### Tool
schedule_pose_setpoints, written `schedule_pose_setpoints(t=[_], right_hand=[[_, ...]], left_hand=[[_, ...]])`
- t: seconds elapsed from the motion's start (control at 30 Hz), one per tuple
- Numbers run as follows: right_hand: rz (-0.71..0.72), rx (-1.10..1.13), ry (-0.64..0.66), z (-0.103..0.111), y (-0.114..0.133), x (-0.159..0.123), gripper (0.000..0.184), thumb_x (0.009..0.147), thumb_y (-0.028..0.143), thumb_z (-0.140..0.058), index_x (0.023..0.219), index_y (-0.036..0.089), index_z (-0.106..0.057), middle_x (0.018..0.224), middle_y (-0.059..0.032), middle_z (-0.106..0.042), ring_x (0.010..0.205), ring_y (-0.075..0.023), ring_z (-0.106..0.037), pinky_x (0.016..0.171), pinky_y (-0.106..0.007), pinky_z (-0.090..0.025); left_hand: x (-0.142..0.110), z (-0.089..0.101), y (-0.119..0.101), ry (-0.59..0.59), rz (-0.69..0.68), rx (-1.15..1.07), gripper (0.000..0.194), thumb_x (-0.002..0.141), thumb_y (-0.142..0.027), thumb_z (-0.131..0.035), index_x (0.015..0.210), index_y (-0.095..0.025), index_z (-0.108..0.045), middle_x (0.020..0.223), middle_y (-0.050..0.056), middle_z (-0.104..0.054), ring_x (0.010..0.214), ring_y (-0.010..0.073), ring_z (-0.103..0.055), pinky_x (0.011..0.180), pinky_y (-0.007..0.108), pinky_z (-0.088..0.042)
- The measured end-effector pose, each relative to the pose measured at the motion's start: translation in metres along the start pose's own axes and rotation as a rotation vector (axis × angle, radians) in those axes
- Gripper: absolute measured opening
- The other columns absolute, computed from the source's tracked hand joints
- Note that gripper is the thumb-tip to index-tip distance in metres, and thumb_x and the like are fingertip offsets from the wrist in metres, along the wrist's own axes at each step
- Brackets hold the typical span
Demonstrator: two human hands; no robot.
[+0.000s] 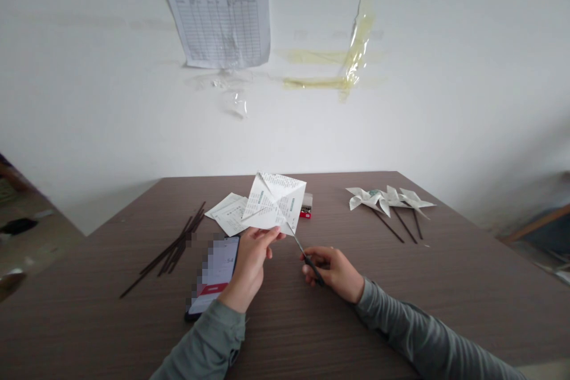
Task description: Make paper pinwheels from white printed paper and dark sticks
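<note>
My left hand (253,261) pinches the lower edge of a square sheet of printed paper (267,202), holding it up above the table. Diagonal lines run from the sheet's corners toward its middle, and some look cut. In my right hand (336,270) is a pair of scissors (307,258) with dark handles. Their blades reach the sheet's lower right corner, along the diagonal there. Behind the sheet lie more printed papers (227,214), partly hidden. A small red box (306,212) stands just right of the sheet, also partly covered.
Several dark thin sticks (171,246) lie at left on the brown table (285,332). A phone (214,276) rests beside my left wrist. Paper pinwheels (387,199) on dark sticks lie at right. The wall behind carries a taped printed form (222,24) and yellowed tape (356,53).
</note>
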State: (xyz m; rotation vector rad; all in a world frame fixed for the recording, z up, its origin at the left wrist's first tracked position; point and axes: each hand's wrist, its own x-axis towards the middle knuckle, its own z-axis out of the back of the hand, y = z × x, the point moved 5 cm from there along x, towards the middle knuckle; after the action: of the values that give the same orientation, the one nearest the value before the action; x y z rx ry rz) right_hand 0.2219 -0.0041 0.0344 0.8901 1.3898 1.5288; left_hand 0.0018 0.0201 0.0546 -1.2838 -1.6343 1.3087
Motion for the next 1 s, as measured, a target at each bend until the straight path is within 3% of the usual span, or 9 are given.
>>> schedule_pose_setpoints(t=[0.43,1.0], right_hand=[[-0.008,0.006,-0.014,0.001,0.002,0.0,0.072,0.063,0.085,-0.116,0.1,0.03,-0.089,0.076,-0.0087,-0.085,0.069,-0.0346,-0.08,0.078,-0.052,-0.073],[-0.005,-0.016,-0.03,-0.001,0.01,-0.002,0.076,0.061,0.093,-0.113,0.097,0.03,-0.088,0.074,-0.0094,-0.085,0.072,-0.0383,-0.082,0.082,-0.056,-0.075]], left_hand=[[-0.003,-0.002,-0.003,0.008,-0.002,0.027,0.027,0.061,-0.034,-0.104,0.071,-0.023,-0.08,0.081,0.009,-0.092,0.077,0.0268,-0.09,0.05,0.023,-0.035],[-0.004,-0.002,-0.001,0.036,0.006,0.026,0.041,0.06,-0.035,-0.11,0.072,-0.024,-0.073,0.085,0.01,-0.093,0.08,0.0282,-0.092,0.051,0.022,-0.034]])
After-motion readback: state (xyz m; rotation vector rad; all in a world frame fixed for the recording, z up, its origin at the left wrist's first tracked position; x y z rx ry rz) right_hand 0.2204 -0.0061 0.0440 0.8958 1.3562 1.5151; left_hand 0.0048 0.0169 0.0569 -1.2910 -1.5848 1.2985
